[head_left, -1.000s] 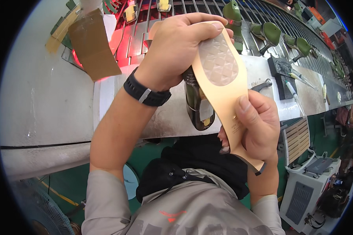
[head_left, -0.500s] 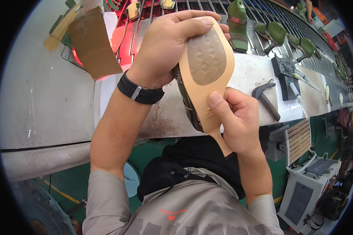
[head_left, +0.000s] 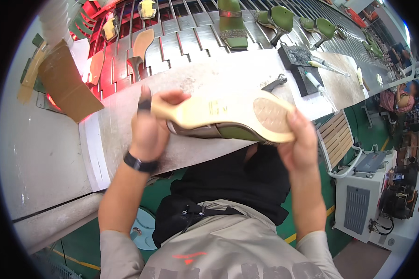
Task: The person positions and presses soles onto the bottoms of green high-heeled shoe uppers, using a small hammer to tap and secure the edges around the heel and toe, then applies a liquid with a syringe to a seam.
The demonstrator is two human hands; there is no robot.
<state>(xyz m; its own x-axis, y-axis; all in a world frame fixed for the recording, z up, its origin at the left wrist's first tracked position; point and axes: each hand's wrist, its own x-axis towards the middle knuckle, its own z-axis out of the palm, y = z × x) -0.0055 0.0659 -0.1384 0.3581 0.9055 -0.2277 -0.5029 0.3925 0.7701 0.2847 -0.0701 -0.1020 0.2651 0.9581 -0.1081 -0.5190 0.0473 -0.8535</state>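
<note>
Conveyor (head_left: pixel 172 44): green shoes (head_left: pixel 279 18) were carried on its metal slats.
Worktable (head_left: pixel 109 139): set along the conveyor's near side.
Held shoe (head_left: pixel 233 114): raised by 2 hands over the table's near edge, its beige sole turned to view, its green upper beneath.
Right hand (head_left: pixel 301 139): closed on the wide toe end.
Left hand (head_left: pixel 149 132): motion-blurred, fingers curled around the narrow end.
Tool (head_left: pixel 275 83): perhaps a hammer, partly hidden behind the sole.
</note>
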